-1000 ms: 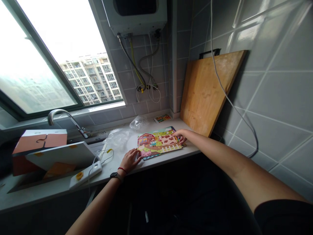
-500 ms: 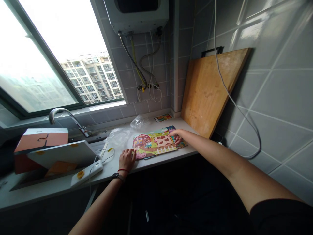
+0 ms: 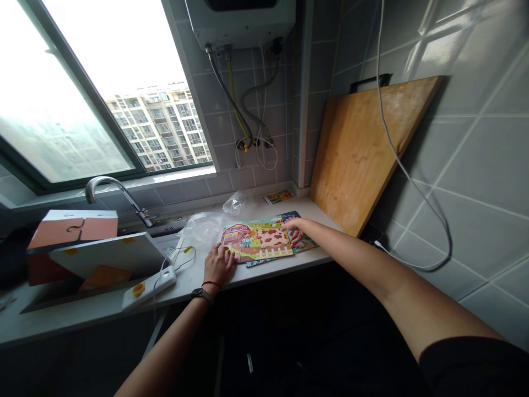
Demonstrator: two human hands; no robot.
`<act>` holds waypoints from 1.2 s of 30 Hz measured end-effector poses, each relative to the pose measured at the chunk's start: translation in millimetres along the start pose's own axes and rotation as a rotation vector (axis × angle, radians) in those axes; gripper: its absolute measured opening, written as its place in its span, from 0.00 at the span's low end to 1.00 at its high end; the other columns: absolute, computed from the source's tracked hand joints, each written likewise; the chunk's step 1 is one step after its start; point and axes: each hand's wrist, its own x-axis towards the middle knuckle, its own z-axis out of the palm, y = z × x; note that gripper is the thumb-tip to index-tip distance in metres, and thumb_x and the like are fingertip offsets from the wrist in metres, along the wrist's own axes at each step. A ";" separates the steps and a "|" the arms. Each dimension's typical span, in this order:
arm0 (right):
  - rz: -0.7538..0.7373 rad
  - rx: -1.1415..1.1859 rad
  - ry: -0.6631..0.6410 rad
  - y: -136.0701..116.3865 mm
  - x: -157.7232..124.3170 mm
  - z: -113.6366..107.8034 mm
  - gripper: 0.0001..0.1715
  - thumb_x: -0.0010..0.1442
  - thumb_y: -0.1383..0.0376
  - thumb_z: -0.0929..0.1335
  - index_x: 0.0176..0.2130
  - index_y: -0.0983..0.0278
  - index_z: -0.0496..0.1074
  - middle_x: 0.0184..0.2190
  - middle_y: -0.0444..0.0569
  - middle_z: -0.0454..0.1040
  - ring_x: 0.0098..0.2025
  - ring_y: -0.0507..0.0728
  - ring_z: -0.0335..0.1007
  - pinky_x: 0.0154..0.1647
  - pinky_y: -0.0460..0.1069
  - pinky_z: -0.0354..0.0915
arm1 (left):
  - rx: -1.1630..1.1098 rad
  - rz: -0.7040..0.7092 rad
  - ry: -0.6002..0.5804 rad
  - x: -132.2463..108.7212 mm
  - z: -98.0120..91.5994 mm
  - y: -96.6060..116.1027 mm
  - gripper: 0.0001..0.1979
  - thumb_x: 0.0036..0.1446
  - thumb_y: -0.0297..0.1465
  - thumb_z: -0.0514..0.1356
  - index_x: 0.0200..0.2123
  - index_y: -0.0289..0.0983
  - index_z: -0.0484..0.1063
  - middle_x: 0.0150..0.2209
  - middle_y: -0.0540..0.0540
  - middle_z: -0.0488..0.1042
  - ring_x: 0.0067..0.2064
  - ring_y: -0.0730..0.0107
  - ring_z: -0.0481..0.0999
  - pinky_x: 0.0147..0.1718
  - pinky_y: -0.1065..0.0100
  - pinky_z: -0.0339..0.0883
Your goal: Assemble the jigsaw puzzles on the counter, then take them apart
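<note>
A colourful farm jigsaw puzzle (image 3: pixel 258 242) lies flat on the white counter (image 3: pixel 248 273), partly over a blue tray (image 3: pixel 303 242) beneath it. My left hand (image 3: pixel 218 263) rests at the puzzle's left edge, fingers curled onto its corner. At the right end, my right hand (image 3: pixel 294 227) has its fingers bent over the puzzle's edge and touching it. A small picture card (image 3: pixel 279 197) lies against the back wall behind the puzzle.
A wooden cutting board (image 3: pixel 363 149) leans on the right wall, with a cable (image 3: pixel 413 182) hanging over it. Crumpled clear plastic bags (image 3: pixel 215 220) sit behind the puzzle. To the left are a faucet (image 3: pixel 111 193), an orange puzzle box (image 3: pixel 70 242) and a white power strip (image 3: pixel 149 282).
Both hands have slid the assembled puzzle leftward, uncovering more of the blue tray under its right end. The camera has tilted slightly.
</note>
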 end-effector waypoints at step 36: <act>-0.293 -0.109 0.090 -13.8 -3.4 37.1 0.19 0.61 0.51 0.72 0.44 0.61 0.74 0.33 0.51 0.76 0.32 0.59 0.77 0.29 0.49 0.75 | 0.116 0.109 -0.223 -12.9 -1.0 23.8 0.40 0.58 0.62 0.57 0.63 0.41 0.69 0.66 0.29 0.65 0.66 0.32 0.64 0.60 0.38 0.60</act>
